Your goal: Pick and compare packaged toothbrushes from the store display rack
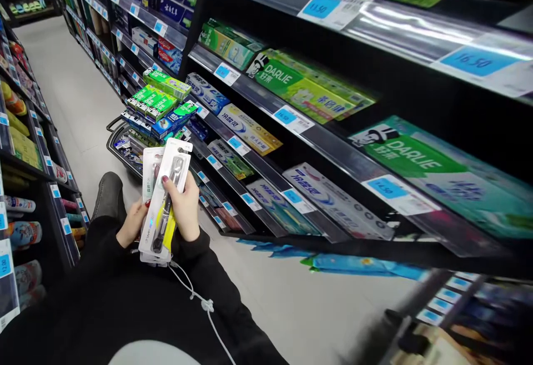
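Note:
My right hand [186,205] is closed on the edge of a packaged toothbrush [161,227], a white blister card with a black and yellow item inside, its thumb across the front. Behind it and slightly to the left is a second blister pack [149,181], with a reddish part showing. My left hand [134,223] grips the packs from the left side, low down; most of its fingers are hidden behind them. Just beyond the hands, a black shopping basket [113,148] stands with green and blue toothpaste boxes [155,102] stacked above it.
A shelf [258,115] of toothpaste boxes with blue price tags runs along the right. Another shelf [41,176] with bottles lines the left. Between them the pale aisle floor [69,76] leads away. A white cord [207,305] hangs near my right sleeve.

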